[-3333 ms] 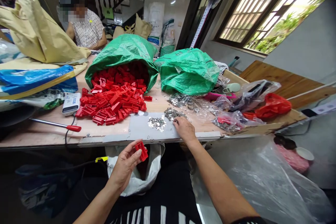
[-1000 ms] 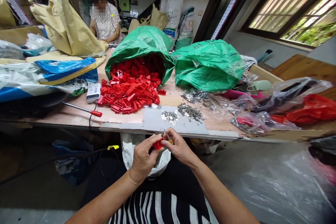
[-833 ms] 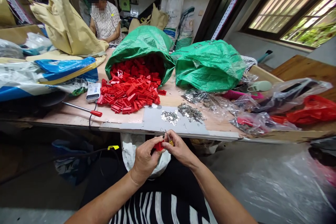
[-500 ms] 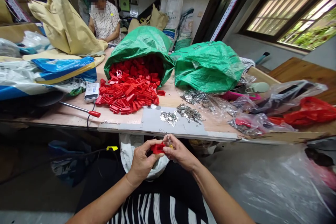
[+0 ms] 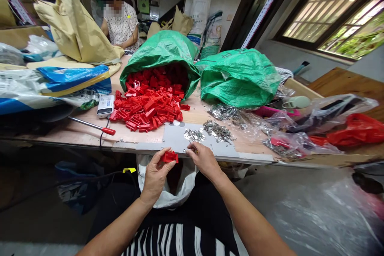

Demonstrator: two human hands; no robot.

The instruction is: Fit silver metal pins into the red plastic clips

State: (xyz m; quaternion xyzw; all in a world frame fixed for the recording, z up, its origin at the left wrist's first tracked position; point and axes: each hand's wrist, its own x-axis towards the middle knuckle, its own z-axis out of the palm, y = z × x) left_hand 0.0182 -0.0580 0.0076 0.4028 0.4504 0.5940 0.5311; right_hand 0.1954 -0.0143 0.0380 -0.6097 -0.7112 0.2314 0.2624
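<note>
Between the thumb and fingers of my left hand [image 5: 156, 174] is a small red plastic housing [image 5: 170, 157], its hollow side showing. My right hand [image 5: 204, 160] is closed around a thin metal pick [image 5: 190, 143], whose yellow handle is mostly covered by the fingers. This hand is at the table's front edge, by a grey sheet [image 5: 174, 138]. On that sheet lie a pile of small shiny metal pieces [image 5: 194, 136] and a darker pile of small metal parts [image 5: 219, 131]. Below my hands hangs an open white bag [image 5: 187, 182].
A green sack [image 5: 162, 44] spills many red housings [image 5: 147, 108] onto the table. Another green sack [image 5: 240, 76] stands to its right. A rod with a red grip [image 5: 108, 131] and a white device [image 5: 105, 105] lie at left. Across the table sits a person [image 5: 121, 24].
My hands have drawn apart. The left has lifted the red housing up and left; the right has moved the pick forward to the table edge, near the metal pieces.
</note>
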